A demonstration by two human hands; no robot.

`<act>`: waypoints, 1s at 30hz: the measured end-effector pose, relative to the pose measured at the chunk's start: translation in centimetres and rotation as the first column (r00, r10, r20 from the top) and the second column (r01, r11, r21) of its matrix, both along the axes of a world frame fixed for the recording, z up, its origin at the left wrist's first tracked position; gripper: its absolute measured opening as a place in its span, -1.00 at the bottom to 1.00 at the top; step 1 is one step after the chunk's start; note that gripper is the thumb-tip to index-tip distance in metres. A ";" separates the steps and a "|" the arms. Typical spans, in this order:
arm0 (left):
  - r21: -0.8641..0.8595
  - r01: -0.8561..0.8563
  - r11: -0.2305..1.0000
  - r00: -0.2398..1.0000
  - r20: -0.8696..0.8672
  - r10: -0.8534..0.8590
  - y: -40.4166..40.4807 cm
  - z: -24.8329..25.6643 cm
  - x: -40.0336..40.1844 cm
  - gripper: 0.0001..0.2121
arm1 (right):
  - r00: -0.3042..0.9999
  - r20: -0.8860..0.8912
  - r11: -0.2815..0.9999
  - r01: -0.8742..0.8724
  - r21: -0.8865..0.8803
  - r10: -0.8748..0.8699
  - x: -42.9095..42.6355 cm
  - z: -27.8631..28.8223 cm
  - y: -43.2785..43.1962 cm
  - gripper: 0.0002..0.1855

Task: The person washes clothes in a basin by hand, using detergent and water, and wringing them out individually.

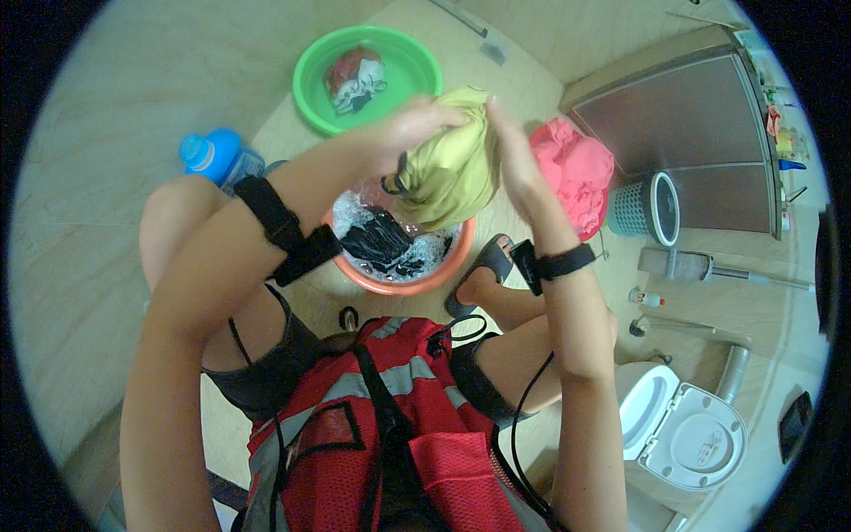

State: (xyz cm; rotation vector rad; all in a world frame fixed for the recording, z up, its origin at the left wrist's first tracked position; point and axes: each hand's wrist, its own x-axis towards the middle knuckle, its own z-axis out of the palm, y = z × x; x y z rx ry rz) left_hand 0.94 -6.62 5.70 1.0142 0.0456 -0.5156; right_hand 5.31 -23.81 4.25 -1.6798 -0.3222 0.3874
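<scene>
A bunched yellow cloth garment (455,166) hangs between my hands, raised above an orange basin (399,287). My left hand (422,123) grips its upper left side, and my right hand (515,156) holds it along the right edge; motion blurs both hands a little. A dark patch shows at the garment's lower left. Below, soapy water with white suds (352,211) fills the basin, and dark fabric (379,239) lies in it. The garment covers the basin's far right part.
Beyond my left hand stands a green basin (415,76) with wet clothes (359,80) in water. A blue bottle (223,156) is at left. Right are pink fabric (575,176) in a red container, a teal basket (628,209), a small bottle (646,298) and a toilet (695,435).
</scene>
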 end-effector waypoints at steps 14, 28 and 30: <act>0.527 -0.257 0.810 0.953 0.280 0.120 3.1 0.7 0.3 -0.41 | 0.909 -0.302 0.926 -0.181 0.332 0.286 -3.5 5.1 -0.3 -0.57; -0.260 -0.232 0.937 0.963 -0.200 0.183 -2.9 -2.6 -1.6 -0.61 | 0.942 0.155 0.924 0.324 -0.204 -0.297 -4.3 6.2 2.2 -0.59; -0.417 -0.271 0.867 0.962 -0.103 0.252 -3.5 -7.1 -0.5 -0.64 | 0.868 0.466 0.922 0.308 -0.233 -0.173 -6.0 3.6 5.0 -0.56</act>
